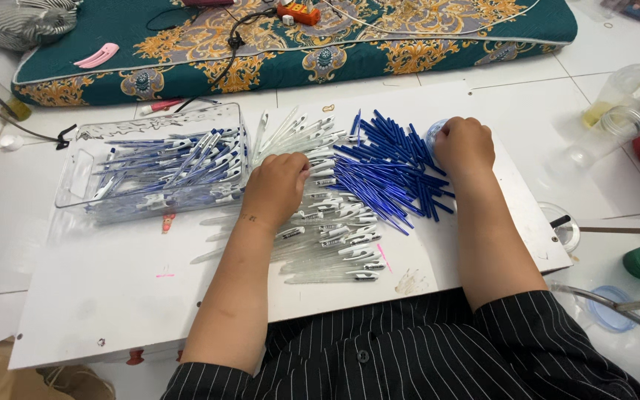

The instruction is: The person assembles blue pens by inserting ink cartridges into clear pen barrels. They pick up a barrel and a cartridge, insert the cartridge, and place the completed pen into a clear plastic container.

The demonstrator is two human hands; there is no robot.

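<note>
The left hand [275, 189] rests knuckles-up on the row of clear plastic pen barrels [327, 222] — fingers curled over them, grip hidden. The right hand [465, 147] lies closed beside the heap of thin blue ink refills [390, 159] — fingertips touching a small round blue-rimmed container [434, 133].

Home floor workspace: tiled floor [9, 244], patterned mattress [409, 37], hair clip [98, 55], white board [135, 296] for piecework.

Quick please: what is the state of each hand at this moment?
Left hand: curled, knuckles up, resting on the clear pen barrels; grip cannot be told.
Right hand: curled at the blue refills, touching a small round blue thing; grip cannot be told.
</note>
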